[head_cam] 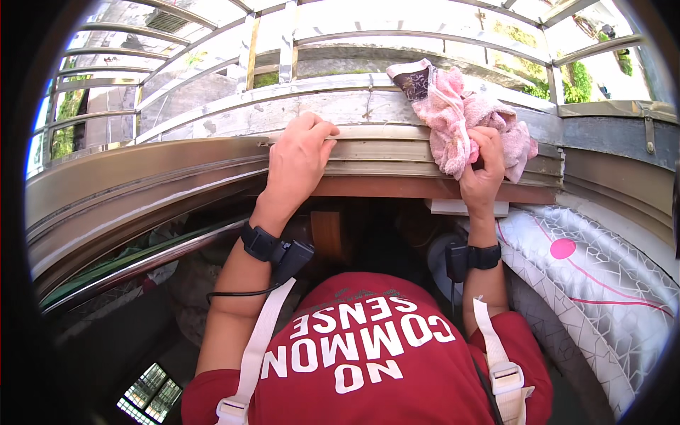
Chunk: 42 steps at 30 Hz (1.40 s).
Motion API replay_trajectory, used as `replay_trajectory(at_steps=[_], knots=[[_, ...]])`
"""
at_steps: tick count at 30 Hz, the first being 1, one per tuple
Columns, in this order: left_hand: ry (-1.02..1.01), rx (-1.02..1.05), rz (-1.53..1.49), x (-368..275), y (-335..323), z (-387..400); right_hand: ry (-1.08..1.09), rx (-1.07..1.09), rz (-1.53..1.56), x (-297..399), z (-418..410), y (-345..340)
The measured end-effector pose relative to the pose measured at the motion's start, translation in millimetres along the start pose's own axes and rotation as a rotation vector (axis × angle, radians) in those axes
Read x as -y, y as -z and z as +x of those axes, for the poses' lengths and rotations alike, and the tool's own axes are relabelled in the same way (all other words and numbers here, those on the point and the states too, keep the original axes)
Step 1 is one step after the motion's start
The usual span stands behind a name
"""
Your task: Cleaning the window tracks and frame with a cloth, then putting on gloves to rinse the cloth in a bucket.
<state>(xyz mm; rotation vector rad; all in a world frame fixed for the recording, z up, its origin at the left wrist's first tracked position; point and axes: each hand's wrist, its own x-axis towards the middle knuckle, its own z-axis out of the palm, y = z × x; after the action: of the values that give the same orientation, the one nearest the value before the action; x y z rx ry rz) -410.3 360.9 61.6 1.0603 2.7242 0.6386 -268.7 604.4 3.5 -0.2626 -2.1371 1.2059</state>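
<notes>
A pink terry cloth [449,114] with a dark patterned patch at one end is bunched in my right hand [486,164], over the right part of the metal window track [380,151]. Part of the cloth reaches onto the concrete ledge [319,109] beyond the track. My left hand [304,154] is at the track's left part, beside the end of the sliding window frame [159,159]. Its fingers are bent, with nothing seen in them; whether the fingertips touch the track is hard to tell.
Metal bars [425,36] of a window cage stand beyond the ledge, with the outdoors below. A silvery patterned cushion or mattress [589,265] lies at the right. Black devices are strapped to both wrists, and a cable runs from the left one [292,257].
</notes>
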Motion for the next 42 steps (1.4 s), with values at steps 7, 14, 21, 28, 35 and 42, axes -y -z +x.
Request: replay_trajectory(at_steps=[7, 14, 21, 28, 35, 42], knots=[[-0.064, 0.082, 0.072, 10.1, -18.7, -9.4, 0.014, 0.008, -0.015, 0.1, -0.3, -1.2], [-0.057, -0.070, -0.016, 11.3, -8.5, 7.0, 0.019, 0.015, -0.034, -0.2, 0.0, -1.8], [-0.039, -0.272, 0.003, 6.7, -9.8, -4.5, 0.015, 0.030, -0.017, 0.8, -0.2, -1.0], [-0.127, -0.063, -0.253, -9.5, -26.4, -22.1, -0.157, 0.026, 0.211, 0.9, -0.1, 1.9], [-0.081, -0.115, -0.402, -18.9, -10.4, -16.3, -0.085, -0.106, 0.528, 42.4, 28.9, 11.0], [-0.324, -0.152, -0.446, -83.0, -15.2, 25.3, -0.097, -0.080, 0.758, 103.8, 91.9, 30.3]])
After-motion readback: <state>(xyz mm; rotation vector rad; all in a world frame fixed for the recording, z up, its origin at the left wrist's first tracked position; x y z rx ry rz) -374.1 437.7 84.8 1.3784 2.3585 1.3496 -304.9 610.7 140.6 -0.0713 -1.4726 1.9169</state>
